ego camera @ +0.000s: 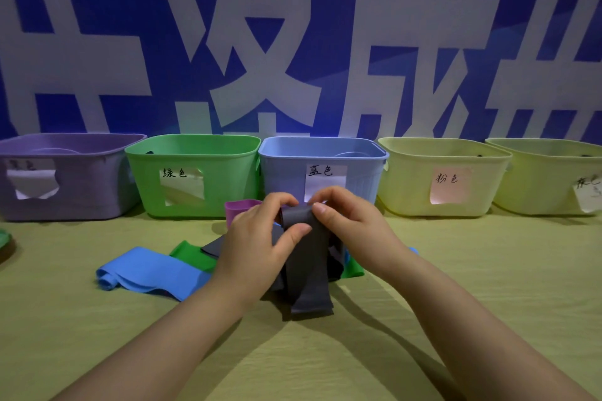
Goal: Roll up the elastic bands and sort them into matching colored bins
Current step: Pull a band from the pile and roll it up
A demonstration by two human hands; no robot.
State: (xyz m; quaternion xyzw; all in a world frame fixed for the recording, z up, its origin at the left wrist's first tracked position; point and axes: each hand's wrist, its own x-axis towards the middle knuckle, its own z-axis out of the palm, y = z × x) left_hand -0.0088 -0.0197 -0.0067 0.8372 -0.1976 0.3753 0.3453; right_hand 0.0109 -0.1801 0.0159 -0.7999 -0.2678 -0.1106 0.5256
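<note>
A dark grey elastic band (308, 273) hangs from both hands above the table, its top end curled into a small roll. My left hand (257, 238) pinches that roll from the left, and my right hand (348, 221) pinches it from the right. Under them lie a blue band (146, 273), a green band (192, 254) and a purple band (241, 208), partly hidden by my hands. Along the back stand a purple bin (65, 202), a green bin (192, 146), a blue bin (283, 179) and two pale yellow bins (407, 189) (547, 179), each with a paper label.
A blue wall with large white characters rises right behind the bins. The yellow-green tabletop (472, 286) stretches to both sides of the pile. A green object (5, 238) peeks in at the left edge.
</note>
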